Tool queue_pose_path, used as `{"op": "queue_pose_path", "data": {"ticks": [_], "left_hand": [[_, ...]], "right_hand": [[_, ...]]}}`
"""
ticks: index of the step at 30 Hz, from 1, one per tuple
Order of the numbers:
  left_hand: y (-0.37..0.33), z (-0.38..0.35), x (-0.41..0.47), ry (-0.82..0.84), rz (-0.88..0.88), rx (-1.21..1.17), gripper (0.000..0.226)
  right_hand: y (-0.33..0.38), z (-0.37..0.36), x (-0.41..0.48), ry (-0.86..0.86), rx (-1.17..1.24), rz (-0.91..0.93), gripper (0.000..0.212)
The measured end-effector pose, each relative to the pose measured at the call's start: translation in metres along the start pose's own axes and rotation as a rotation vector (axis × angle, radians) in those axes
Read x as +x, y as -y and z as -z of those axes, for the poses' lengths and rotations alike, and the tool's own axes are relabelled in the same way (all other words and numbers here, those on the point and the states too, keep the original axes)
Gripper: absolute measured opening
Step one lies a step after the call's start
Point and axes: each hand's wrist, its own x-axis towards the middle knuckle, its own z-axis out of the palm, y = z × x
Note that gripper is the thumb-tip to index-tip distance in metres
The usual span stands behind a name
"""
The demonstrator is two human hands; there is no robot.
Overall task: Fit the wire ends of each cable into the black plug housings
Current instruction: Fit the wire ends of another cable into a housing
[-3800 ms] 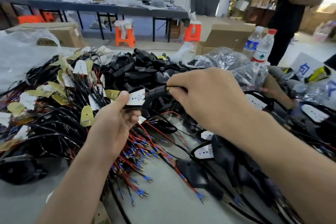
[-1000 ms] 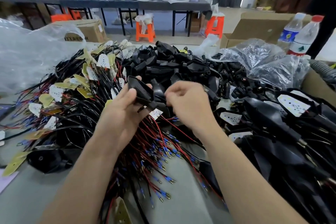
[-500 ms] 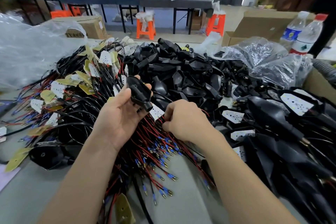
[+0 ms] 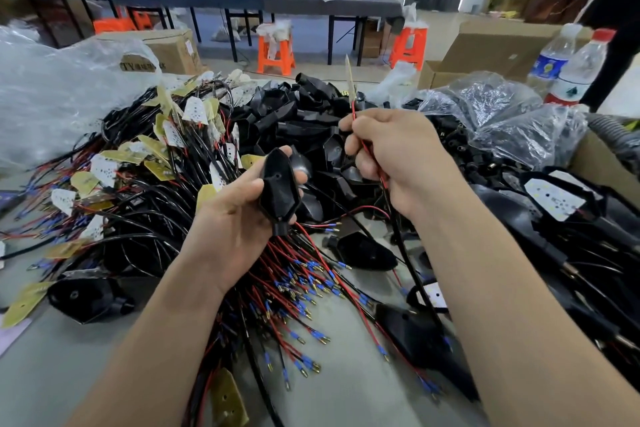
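Note:
My left hand [image 4: 235,218] grips a black plug housing [image 4: 278,189], its narrow neck pointing down toward me. Up and to the right, my right hand [image 4: 398,156] pinches a cable of red and black wires [image 4: 382,180]; its small board end [image 4: 350,74] sticks up above my fingers. The cable trails down past my wrist. Under both hands lies a heap of cables [image 4: 294,288] with red and black wires and blue-sleeved terminals. A pile of empty black housings [image 4: 304,114] lies just behind my hands.
Cables with white and yellow boards [image 4: 156,156] are heaped at left. Finished black assemblies [image 4: 561,211] fill the right. Clear plastic bags [image 4: 502,114] and two water bottles [image 4: 571,69] stand at back right, a large bag [image 4: 52,87] at back left. Grey table [image 4: 52,357] shows in front.
My right hand has risen from the wire heap, lifting one cable up and right. The left hand has turned the housing so its neck points down.

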Motion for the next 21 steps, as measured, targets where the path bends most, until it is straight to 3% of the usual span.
{"op": "queue_pose_path", "data": {"ticks": [4, 5, 7, 8, 10, 12, 16, 18, 21], "left_hand": [[0.0, -0.01, -0.002, -0.066, -0.084, 0.147, 0.046], [-0.001, -0.013, -0.004, -0.105, -0.197, 0.35, 0.048], [-0.002, -0.019, -0.008, -0.149, -0.511, 1.079, 0.058], [-0.001, -0.024, -0.009, -0.088, -0.666, 1.437, 0.061], [0.006, -0.028, -0.008, 0.105, -0.771, 1.728, 0.061], [0.01, -0.033, -0.01, 0.134, -0.697, 1.628, 0.059], [0.004, -0.043, -0.015, -0.135, -0.365, 0.652, 0.063], [0.005, -0.047, -0.013, -0.256, -0.324, 0.573, 0.059], [0.009, -0.052, -0.009, -0.281, -0.137, 0.312, 0.05]], "right_hand": [[-0.014, -0.002, -0.005, 0.024, 0.166, -0.128, 0.026], [-0.017, -0.003, -0.007, 0.016, 0.2, -0.144, 0.026], [-0.022, -0.004, -0.008, -0.007, 0.199, -0.126, 0.027], [-0.022, -0.003, -0.008, -0.017, 0.179, -0.103, 0.027], [-0.019, 0.0, -0.007, -0.036, 0.125, -0.06, 0.027], [-0.015, 0.003, -0.005, -0.044, 0.066, -0.026, 0.027], [-0.009, 0.007, -0.005, -0.041, 0.013, 0.029, 0.026], [-0.007, 0.007, -0.005, -0.044, 0.085, 0.028, 0.027], [-0.001, 0.003, 0.001, -0.036, 0.283, -0.019, 0.026]]}}
